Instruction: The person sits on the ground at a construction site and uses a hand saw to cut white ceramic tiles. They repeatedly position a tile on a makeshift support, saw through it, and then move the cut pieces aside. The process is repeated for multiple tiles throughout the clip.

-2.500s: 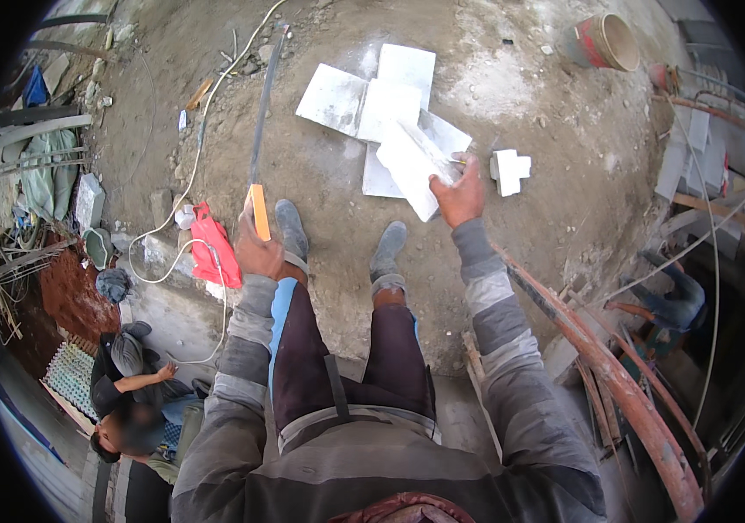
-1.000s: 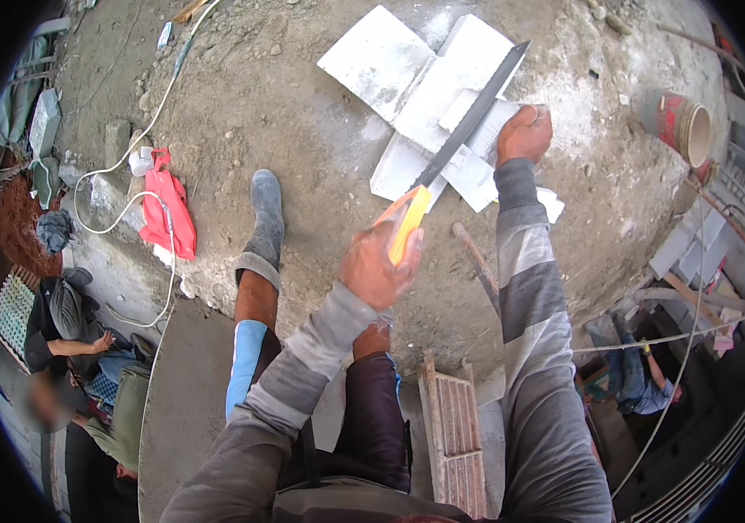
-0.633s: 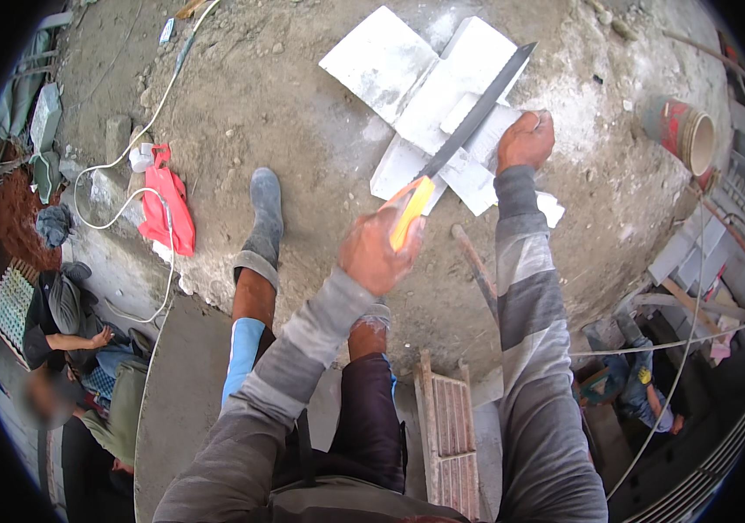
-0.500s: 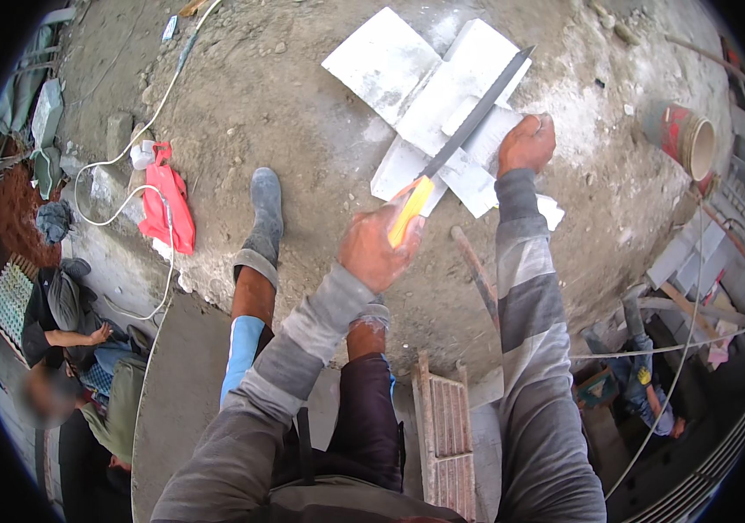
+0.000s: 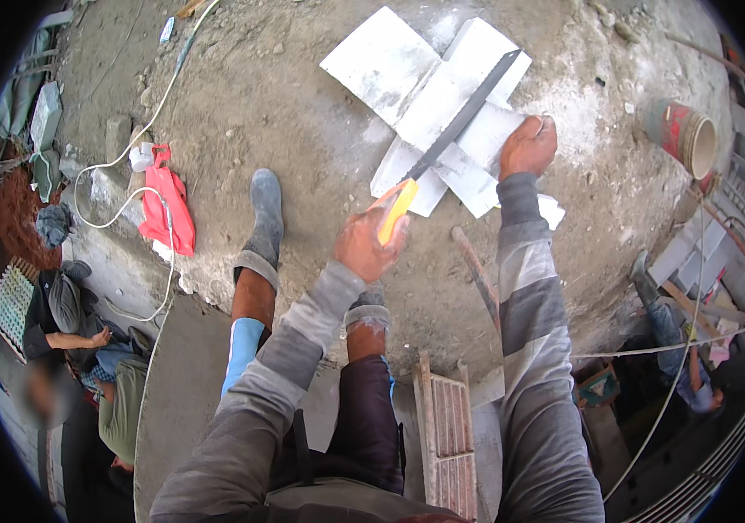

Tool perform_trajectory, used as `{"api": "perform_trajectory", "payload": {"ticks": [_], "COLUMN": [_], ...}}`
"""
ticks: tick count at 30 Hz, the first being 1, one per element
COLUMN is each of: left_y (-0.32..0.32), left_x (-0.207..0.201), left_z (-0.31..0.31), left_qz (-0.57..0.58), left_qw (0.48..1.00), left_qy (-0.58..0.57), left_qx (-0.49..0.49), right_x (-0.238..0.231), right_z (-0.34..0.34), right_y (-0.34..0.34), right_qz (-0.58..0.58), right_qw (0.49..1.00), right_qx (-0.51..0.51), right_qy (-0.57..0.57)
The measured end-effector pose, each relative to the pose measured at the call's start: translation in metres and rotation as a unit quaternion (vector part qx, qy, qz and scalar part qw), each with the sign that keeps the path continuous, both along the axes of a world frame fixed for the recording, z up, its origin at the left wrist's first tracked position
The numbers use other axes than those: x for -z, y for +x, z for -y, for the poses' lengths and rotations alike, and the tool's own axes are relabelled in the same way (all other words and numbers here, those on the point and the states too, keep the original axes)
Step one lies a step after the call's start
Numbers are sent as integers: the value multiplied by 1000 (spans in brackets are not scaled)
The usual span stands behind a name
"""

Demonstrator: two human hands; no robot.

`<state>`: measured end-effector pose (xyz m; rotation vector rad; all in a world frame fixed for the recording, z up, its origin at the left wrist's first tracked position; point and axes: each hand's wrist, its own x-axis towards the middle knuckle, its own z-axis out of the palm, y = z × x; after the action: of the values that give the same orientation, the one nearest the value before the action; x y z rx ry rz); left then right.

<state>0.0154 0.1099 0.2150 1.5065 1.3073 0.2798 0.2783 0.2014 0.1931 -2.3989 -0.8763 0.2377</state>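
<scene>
My left hand (image 5: 367, 245) is closed around the yellow handle of a handsaw (image 5: 466, 115). The saw's long dark blade slants up to the right across a stack of white blocks (image 5: 383, 65), which look like lightweight concrete. At the right end of one white block (image 5: 491, 136), my right hand (image 5: 528, 146) is closed with curled fingers against the end; the fingertips are partly hidden. Other white slabs (image 5: 468, 181) lie crossed beneath, flat on the dusty ground.
A red bag (image 5: 168, 209) and white cable (image 5: 153, 115) lie at left. A dirty bucket (image 5: 697, 150) rests on its side at right. Near my boots (image 5: 266, 207) are a pole (image 5: 474, 270) and a ladder-like frame (image 5: 445, 427). People are below at both sides.
My left hand and the saw have drawn back toward me, down and to the left along the cut line. My right hand stays at the block. The person at lower right has shifted.
</scene>
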Motion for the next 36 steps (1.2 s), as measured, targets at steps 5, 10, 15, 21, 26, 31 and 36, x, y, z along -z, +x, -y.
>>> {"api": "perform_trajectory", "payload": {"ticks": [5,10,15,21,26,31,36], "left_y": [11,-18,-54,-50,-38,-40,-52], "left_x": [4,-17,-40,-42,-46,-46,-35], "left_z": [-15,2,17,28,28,39,52], "left_qz": [52,59,51,60,57,74,62], "left_qw": [996,993,989,992,996,996,997], "left_qy": [-34,-11,-22,-9,-13,-20,3], "left_qx": [-68,-103,-138,-115,-65,-51,-52], "right_x": [-14,-47,-70,-52,-51,-13,-11], "right_z": [9,34,48,47,30,19,10], "right_y": [2,-24,-12,-23,-2,-9,-26], "right_qz": [47,-18,63,172,-48,9,98], "right_qw": [986,952,906,891,957,996,992], "right_qx": [-55,-78,-354,-380,-277,85,-49], "right_qy": [-149,-294,-223,-179,-66,-15,64]}}
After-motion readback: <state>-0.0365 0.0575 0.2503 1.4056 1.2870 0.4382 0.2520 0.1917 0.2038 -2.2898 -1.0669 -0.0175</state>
